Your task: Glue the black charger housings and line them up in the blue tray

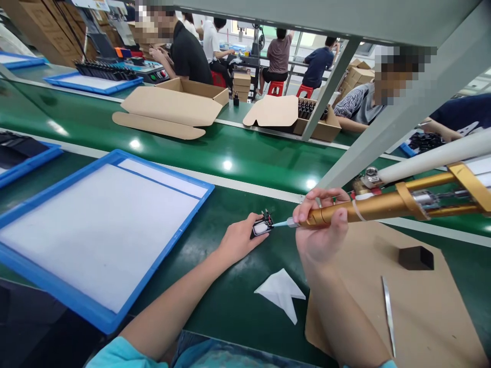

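My left hand (240, 237) grips a small black plug-like housing (263, 226), its open side showing a white inside and its dark prongs pointing up. Wrapped around a gold-coloured glue dispenser (356, 208) is my right hand (320, 225). The dispenser's pale blue needle tip (282, 224) reaches to the housing's right edge; whether it touches cannot be made out. A folded white cloth or paper (282, 291) lies on the green bench below my hands. To the right, metal tweezers or a thin blade (388, 314) and a black block (416, 258) rest on cardboard (355, 306).
A blue-rimmed tray (161, 260) with a white lining stands at left. Beyond is a green conveyor (226, 153). Open cartons (172, 105) stand past it, one holding black parts. A slanting grey post (368, 133) and white pipe (433, 161) cross the right. Several co-workers sit farther back.
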Tool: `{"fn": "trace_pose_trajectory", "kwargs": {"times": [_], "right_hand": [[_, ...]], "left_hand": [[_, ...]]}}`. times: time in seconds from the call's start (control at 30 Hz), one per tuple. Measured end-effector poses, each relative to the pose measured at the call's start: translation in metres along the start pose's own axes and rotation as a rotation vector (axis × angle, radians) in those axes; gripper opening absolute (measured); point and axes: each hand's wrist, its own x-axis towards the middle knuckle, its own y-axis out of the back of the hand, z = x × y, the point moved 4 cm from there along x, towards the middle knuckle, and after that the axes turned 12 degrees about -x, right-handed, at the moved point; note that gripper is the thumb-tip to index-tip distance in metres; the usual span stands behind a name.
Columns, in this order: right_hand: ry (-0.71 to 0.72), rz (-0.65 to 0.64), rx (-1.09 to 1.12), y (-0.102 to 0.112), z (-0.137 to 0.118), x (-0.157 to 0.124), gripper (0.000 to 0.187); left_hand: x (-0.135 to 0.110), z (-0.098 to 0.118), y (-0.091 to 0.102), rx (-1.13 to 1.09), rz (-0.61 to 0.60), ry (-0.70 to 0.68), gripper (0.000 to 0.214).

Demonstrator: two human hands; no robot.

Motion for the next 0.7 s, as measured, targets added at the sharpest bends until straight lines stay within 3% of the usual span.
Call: {"fn": "trace_pose_trajectory", "kwargs": {"times": [0.27, 0.47, 0.7], "right_hand": [[0.004, 0.042, -0.023, -0.002, -0.002, -0.001, 0.026], [0.003, 0.034, 0.002, -0.004, -0.005, -0.003, 0.027], [0.011, 0.060, -0.020, -0.003, -0.006, -0.003, 0.027]], "left_hand": [[-0.009, 0.018, 0.014, -0.042, 0.213, -0.203, 0.034], [-0.010, 0.023, 0.020, -0.126, 0.208, -0.233, 0.034], [-0.010, 0.021, 0.017, -0.176, 0.171, -0.168, 0.035]]}}
